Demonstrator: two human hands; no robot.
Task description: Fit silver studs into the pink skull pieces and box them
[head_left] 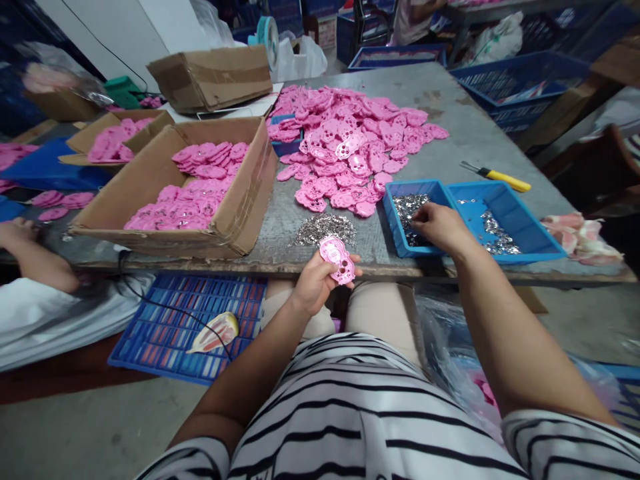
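Note:
My left hand holds a pink plastic piece with several holes, just off the table's front edge. Behind it a heap of small shiny metal parts lies on the tabletop. My right hand dips into the left one of two blue trays, its fingers bunched over the small metal parts inside. What the fingertips grip, if anything, is too small to make out. The right tray has more metal bits at its bottom. A big pile of pink plastic pieces spreads beyond.
A cardboard box of pink pieces stands at left, with a smaller box behind. A yellow-handled tool lies at right, near fruit peels. A co-worker's arm rests at far left. A blue crate sits below the table edge.

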